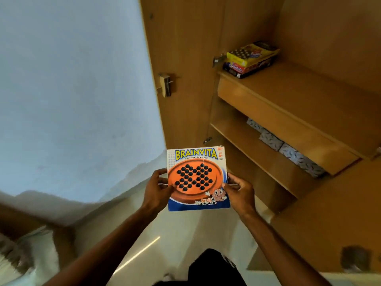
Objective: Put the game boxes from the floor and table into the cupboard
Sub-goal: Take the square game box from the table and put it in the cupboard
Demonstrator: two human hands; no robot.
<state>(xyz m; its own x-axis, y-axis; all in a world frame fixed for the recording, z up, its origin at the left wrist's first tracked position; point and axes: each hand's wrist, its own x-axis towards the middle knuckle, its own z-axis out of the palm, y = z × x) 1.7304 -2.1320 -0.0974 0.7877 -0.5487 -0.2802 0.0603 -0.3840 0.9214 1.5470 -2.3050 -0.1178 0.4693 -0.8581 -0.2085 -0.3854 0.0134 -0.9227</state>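
Head view, held thing: the Brainvita box (198, 178) is carried face up in front of the person, above the pale floor (181, 234) and short of the open cupboard (237, 27).
Head view, hands: the left hand (157, 190) grips the box's left edge with its thumb on the printed face. The right hand (240, 191) pinches the right edge the same way. Both are closed on the box and neither has a finger spare.
Head view, box axis: its slightly longer side runs away from the person, the title end leading towards the cupboard and the blue end nearest the body. It is held close to level.
Head view, target: a yellow game box (252, 52) lies on a dark game box (245, 68) at the left end of the upper shelf (299, 85).
Head view, key relation: that stack lies up, forward and a little to the right of the held box, and well apart from it. The right hand is on the side nearer the shelves, and the left is nearer the open door (181, 58).
Head view, judgement: the move probably calls for a lift and a reach forward and to the right, title end first.
Head view, lower shelf (247, 145): patterned bundles (288, 150) sit on it, under the drawer front.
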